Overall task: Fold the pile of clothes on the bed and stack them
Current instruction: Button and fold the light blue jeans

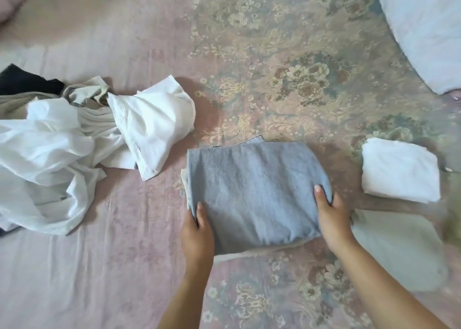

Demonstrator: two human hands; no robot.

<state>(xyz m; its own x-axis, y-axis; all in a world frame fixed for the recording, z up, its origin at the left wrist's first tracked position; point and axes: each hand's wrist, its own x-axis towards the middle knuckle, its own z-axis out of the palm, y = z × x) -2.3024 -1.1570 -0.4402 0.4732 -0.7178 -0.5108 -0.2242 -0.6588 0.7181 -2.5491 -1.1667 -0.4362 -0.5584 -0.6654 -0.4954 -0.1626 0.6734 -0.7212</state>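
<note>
The left hand (198, 225) is clamped on the near left edge of a folded blue-grey towel (254, 194), thumb laid on top and fingers tucked out of sight beneath, while the right hand (329, 212) grasps the near right edge in the same way, thumb on the upper surface. Everything is carried by the bed (274, 54), which is covered by a pink sheet with a faded floral pattern. On its left side a loose pile of unfolded clothes (62, 149) is spread, mostly white, with a beige piece and a black piece at the far edge. The towel is placed in the middle of the bed, just right of the pile, and a pale layer of cloth is seen under its near and left edges. A white pillow (424, 29) is seen at the far right corner. A small folded white cloth (401, 170) is set to the right of the towel, apart from it.
</note>
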